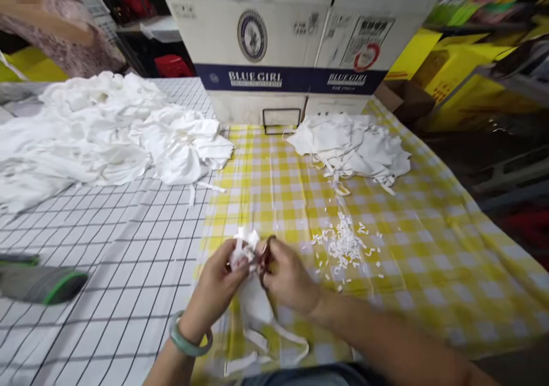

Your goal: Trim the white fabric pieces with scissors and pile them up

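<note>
My left hand [221, 277], with a pale green bangle at the wrist, pinches a bunched white cloth piece [255, 303] near the front of the table. Narrow white straps trail from the cloth toward my lap. Close beside it, my right hand [287, 274] is closed around small scissors [269, 246]; a dark looped handle shows, while the blades are hidden by fingers and fabric. Right of my hands lies a scatter of tiny white clippings [345, 243]. Farther back is a pile of white strapped cloth pieces [355, 146].
A large heap of white fabric [107, 128] covers the back left. Blue Girl cartons [274, 37] stand at the rear behind a black wire frame [282, 111]. A grey-green object [47, 283] sits at the left edge. Another person's arm [55, 23] shows at upper left.
</note>
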Tool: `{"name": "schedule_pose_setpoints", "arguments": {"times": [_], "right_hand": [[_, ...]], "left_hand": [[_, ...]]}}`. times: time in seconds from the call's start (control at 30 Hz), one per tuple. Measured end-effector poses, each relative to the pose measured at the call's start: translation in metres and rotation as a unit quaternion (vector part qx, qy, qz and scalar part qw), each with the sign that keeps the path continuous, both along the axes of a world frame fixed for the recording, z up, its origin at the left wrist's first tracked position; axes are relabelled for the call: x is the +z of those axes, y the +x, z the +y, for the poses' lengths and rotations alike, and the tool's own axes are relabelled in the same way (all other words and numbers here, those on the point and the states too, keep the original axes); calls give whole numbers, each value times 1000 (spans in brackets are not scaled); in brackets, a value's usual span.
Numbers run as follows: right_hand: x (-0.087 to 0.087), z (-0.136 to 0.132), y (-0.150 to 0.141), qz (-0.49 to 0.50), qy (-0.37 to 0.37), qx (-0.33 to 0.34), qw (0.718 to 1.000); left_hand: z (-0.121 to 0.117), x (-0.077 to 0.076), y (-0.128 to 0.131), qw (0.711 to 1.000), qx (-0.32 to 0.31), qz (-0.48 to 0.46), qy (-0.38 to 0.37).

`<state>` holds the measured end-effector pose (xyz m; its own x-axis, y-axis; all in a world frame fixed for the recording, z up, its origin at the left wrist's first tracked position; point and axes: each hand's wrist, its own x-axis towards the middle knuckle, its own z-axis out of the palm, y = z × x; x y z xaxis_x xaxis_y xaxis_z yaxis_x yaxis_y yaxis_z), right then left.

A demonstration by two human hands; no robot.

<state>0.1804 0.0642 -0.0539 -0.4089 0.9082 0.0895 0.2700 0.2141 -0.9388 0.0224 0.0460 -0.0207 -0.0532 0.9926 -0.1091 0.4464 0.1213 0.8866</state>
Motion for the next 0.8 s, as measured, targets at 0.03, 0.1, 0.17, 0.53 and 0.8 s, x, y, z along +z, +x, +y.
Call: {"name": "schedule_pose_setpoints", "arguments": {"times": [0.03,0.1,0.17,0.53,0.8], "right_hand": [[13,26,3,46,20,-48,998],[51,85,23,108,94,-134,980],[92,145,57,98,196,-229,949],[69,181,133,-291,123,-261,912],[17,107,48,-176,43,12,983]], "left_hand": [[24,13,6,999,7,-47,24],[78,38,24,983,0,-136,121],[128,52,44,954,-34,-211,209],[206,-29,-62,953,170,212,132],[227,-14,-100,945,12,311,101]]}}
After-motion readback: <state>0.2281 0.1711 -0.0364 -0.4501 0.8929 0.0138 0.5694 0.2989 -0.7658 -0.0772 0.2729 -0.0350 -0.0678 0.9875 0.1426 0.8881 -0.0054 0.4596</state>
